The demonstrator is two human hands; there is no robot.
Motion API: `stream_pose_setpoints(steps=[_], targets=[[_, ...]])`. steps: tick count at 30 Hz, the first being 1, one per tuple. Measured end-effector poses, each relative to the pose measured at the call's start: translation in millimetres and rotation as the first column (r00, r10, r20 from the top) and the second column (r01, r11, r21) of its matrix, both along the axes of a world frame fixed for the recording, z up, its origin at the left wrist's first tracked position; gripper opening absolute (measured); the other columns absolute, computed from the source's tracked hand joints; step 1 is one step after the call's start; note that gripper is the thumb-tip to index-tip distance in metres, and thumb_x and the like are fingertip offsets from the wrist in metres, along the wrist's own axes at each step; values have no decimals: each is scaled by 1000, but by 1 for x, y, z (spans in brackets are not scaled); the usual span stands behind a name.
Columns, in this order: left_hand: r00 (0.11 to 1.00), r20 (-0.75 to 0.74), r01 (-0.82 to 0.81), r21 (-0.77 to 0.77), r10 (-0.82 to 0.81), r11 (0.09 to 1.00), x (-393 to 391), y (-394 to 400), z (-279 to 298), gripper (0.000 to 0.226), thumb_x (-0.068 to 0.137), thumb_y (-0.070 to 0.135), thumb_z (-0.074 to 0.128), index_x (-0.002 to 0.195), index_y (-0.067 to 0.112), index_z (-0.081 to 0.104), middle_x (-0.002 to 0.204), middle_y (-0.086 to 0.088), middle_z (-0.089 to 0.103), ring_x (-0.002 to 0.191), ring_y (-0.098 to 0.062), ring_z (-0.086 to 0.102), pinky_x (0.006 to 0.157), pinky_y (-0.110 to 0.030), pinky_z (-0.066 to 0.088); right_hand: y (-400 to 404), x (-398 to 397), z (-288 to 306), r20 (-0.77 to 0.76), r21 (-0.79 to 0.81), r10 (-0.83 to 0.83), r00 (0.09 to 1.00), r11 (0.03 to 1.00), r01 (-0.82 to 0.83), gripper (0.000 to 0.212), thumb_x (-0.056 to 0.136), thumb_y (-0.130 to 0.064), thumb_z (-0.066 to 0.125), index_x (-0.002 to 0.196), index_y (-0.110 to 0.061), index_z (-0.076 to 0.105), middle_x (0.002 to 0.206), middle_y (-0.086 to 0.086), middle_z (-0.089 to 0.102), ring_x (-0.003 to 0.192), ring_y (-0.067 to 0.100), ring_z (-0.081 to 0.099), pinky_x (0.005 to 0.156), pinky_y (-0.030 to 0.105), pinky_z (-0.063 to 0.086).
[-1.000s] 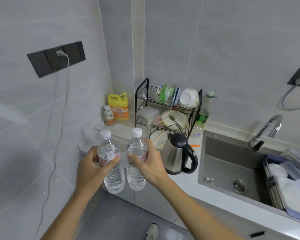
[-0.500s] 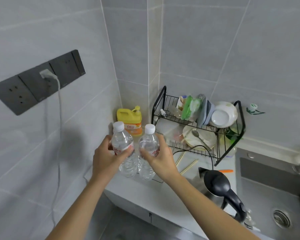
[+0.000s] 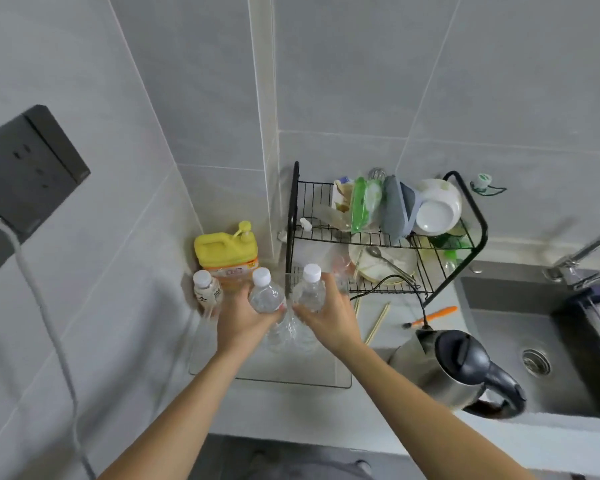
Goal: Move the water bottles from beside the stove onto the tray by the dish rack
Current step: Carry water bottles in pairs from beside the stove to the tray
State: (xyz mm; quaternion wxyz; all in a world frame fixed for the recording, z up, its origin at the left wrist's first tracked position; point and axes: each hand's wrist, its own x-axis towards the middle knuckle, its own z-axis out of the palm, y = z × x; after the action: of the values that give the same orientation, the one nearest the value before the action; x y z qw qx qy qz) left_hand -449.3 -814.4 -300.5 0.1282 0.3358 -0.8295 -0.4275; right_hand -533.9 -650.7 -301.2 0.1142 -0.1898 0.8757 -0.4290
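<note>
My left hand [image 3: 241,318] grips a clear water bottle [image 3: 265,296] with a white cap. My right hand [image 3: 328,317] grips a second clear water bottle [image 3: 309,292] just to its right. Both bottles stand upright, side by side, over the clear glass tray [image 3: 291,370] on the counter left of the black dish rack [image 3: 388,237]. Their lower ends seem to be at the tray's surface, but my hands hide whether they touch it.
A yellow detergent jug [image 3: 226,254] and a small white-capped bottle [image 3: 207,291] stand at the tray's back left corner. A steel kettle [image 3: 458,368] sits to the right, its cord running to the rack. Chopsticks [image 3: 378,322], an orange brush [image 3: 433,315] and the sink [image 3: 534,348] lie beyond.
Both hands have carried the bottles forward and down, from in front of the counter edge to over the tray beside the dish rack.
</note>
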Motion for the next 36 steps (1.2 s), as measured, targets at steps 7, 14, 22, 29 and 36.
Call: stream_pose_setpoints(steps=[7,14,22,29,36], targets=[[971,203,122,29,-125,992,-32,0,-43,59,52,66,81,100,36,67,81,12,73,79,-18,73,66,-36,61,3,-13,-22,-34,210,-16,999,977,23,62,87,-49,75,133,-25,41,89,-4,61,94,32,65,84,41,48],[966,219,120,79,-135,990,-55,12,-54,57,57,57,84,105,30,70,85,7,73,84,-23,73,66,-30,53,12,-32,-44,-157,344,-28,987,935,81,59,86,-48,76,129,-25,43,98,-5,68,107,26,62,94,43,34],[978,158,122,75,-133,990,-71,29,-59,58,77,34,90,122,26,55,110,-3,71,100,-32,68,76,-34,48,13,-45,-58,-196,389,-36,980,914,111,61,84,-49,78,128,-25,43,111,-5,70,114,24,56,93,42,33],[974,109,197,35,-200,980,-74,24,-59,59,75,36,91,121,25,55,113,1,70,105,-31,67,83,-40,54,17,-50,-55,-171,422,41,984,906,36,72,84,-56,78,138,-23,42,135,-5,58,128,23,52,99,42,35],[859,71,511,-188,-507,839,-76,-9,-31,44,82,18,87,121,20,66,117,0,65,105,-21,64,85,-34,48,35,-75,-24,-229,267,317,920,930,-254,37,95,-26,74,128,-20,59,121,2,53,104,23,56,87,45,54]])
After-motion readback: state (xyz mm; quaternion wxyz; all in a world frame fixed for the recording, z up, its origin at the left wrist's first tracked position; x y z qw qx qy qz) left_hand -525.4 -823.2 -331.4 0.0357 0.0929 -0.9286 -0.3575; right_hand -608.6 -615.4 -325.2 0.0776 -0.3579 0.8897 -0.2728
